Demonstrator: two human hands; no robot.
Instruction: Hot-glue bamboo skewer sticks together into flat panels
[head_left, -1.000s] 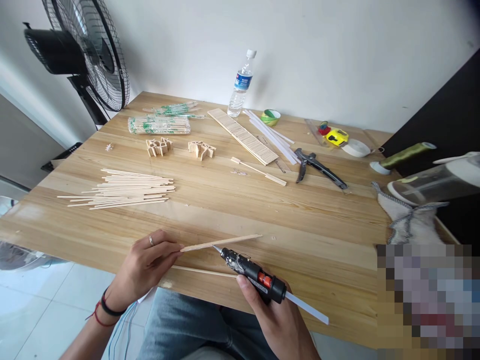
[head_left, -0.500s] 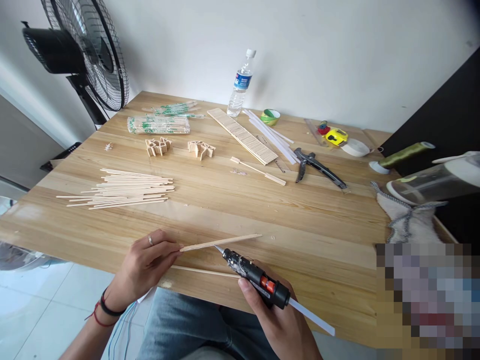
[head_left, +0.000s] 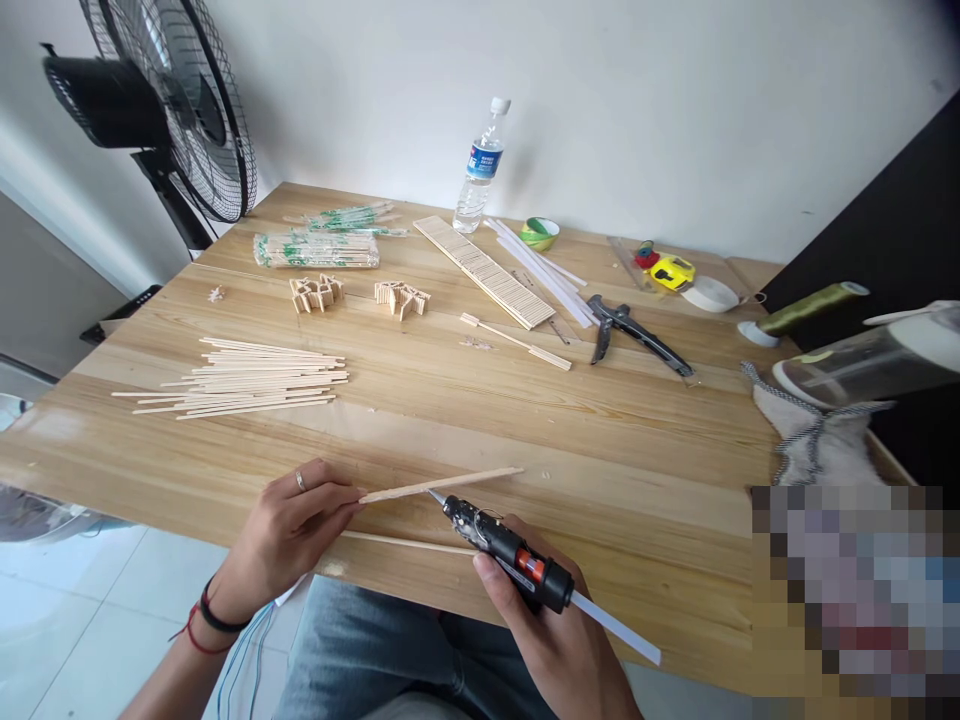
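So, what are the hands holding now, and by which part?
The left hand pinches the thin wooden piece by its left end; the right hand holds the glue gun under its body, exact grip hidden.

We list: glue gun (head_left: 491,538), black, with a red-orange inset (head_left: 529,563); glue stick (head_left: 619,630), translucent white. Stick (head_left: 480,478), pale wood; pile (head_left: 255,378), the same. Table (head_left: 465,430), light brown, streaked grain. Packets (head_left: 315,250), clear, printed green. Bottle (head_left: 469,207), clear; label (head_left: 484,162), blue with white lettering; cap (head_left: 500,105), white. We further record: roll (head_left: 537,241), green and yellow; tape measure (head_left: 673,272), yellow; spool (head_left: 816,313), olive green, white-ended; cloth (head_left: 847,455), greyish white; its trim (head_left: 847,412), black-and-white striped. Wristbands (head_left: 223,620), one black, one red. Jeans (head_left: 367,640), faded blue. Fan (head_left: 97,100), black. Wall (head_left: 637,110), white. Ring (head_left: 301,481), silver.
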